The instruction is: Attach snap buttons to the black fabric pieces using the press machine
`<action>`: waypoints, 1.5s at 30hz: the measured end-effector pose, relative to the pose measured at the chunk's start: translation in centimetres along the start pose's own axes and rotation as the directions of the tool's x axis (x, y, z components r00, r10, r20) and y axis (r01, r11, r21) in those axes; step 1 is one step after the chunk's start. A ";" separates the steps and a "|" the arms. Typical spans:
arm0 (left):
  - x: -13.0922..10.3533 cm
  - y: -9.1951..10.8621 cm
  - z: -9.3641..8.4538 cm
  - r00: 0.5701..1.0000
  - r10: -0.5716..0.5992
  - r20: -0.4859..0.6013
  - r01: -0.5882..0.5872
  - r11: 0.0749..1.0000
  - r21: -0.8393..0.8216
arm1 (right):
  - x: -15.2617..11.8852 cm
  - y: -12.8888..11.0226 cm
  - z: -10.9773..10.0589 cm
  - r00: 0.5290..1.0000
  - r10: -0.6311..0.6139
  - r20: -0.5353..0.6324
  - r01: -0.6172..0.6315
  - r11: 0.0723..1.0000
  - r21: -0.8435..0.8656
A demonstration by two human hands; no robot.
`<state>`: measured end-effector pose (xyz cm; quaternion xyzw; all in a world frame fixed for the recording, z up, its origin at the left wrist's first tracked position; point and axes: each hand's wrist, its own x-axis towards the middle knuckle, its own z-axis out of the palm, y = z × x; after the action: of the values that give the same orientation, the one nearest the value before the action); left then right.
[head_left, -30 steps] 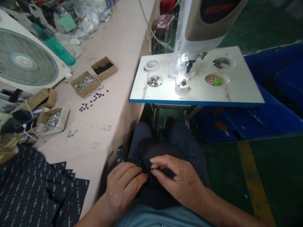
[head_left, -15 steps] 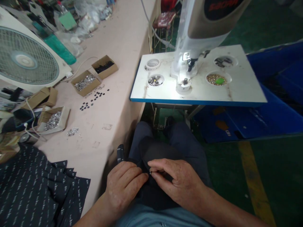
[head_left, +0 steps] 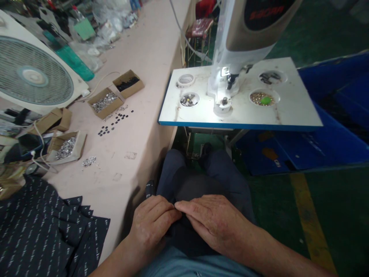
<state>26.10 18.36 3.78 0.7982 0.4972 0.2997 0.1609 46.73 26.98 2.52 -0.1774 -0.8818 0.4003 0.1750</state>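
Dark cloth [head_left: 198, 184] lies across my lap, with a patterned strip [head_left: 150, 188] sticking up beyond my left fingers. My left hand [head_left: 154, 221] is closed on the cloth, its thumb and fingers pressed together. Right beside it, my right hand [head_left: 211, 221] has its fingers together, their tips meeting the cloth at the left fingertips. Whatever small thing may be between the right fingertips is hidden. In front of both hands stands a white machine [head_left: 223, 77] on a white board with a blue edge [head_left: 239, 115].
On the table [head_left: 150, 77] to the left are boxes of metal snaps [head_left: 105, 103], loose dark snaps [head_left: 106, 130], a fan [head_left: 34, 77], a green bottle [head_left: 75, 59] and patterned dark fabric [head_left: 43, 227]. Blue bins [head_left: 288, 150] stand at the right.
My right fingers have come together and moved slightly left over the left fingertips, covering the small shiny piece that showed between them. My left hand has barely moved.
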 end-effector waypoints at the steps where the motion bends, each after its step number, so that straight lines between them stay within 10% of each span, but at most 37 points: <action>1: -0.1 0.0 0.1 1.000 -0.016 0.009 0.016 1.000 -0.007 | 0.0 -0.1 -0.3 1.000 0.001 0.017 -0.001 1.000 -0.003; 15: 0.7 0.1 0.8 0.963 -0.253 0.088 0.257 0.966 -0.035 | -0.1 -1.0 -1.3 0.988 0.104 0.116 -0.103 0.995 -0.014; 22: 1.7 0.5 0.5 0.814 -0.504 0.288 0.536 0.843 -0.041 | -0.1 0.2 -0.6 0.974 0.206 0.090 -0.219 0.959 0.180; 32: 3.4 0.9 -0.3 0.429 -0.627 0.650 0.899 0.365 -0.241 | 0.4 1.4 -0.6 0.908 0.365 0.203 -0.413 0.706 0.575; 45: 1.8 0.2 0.6 0.399 -0.496 0.771 0.845 -0.128 -0.519 | 0.7 2.4 0.0 0.846 0.387 0.366 -0.477 0.245 0.844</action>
<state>27.24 19.84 3.98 0.2125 0.5491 0.2456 0.7700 46.59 28.80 0.77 -0.2689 -0.4331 0.8556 0.0898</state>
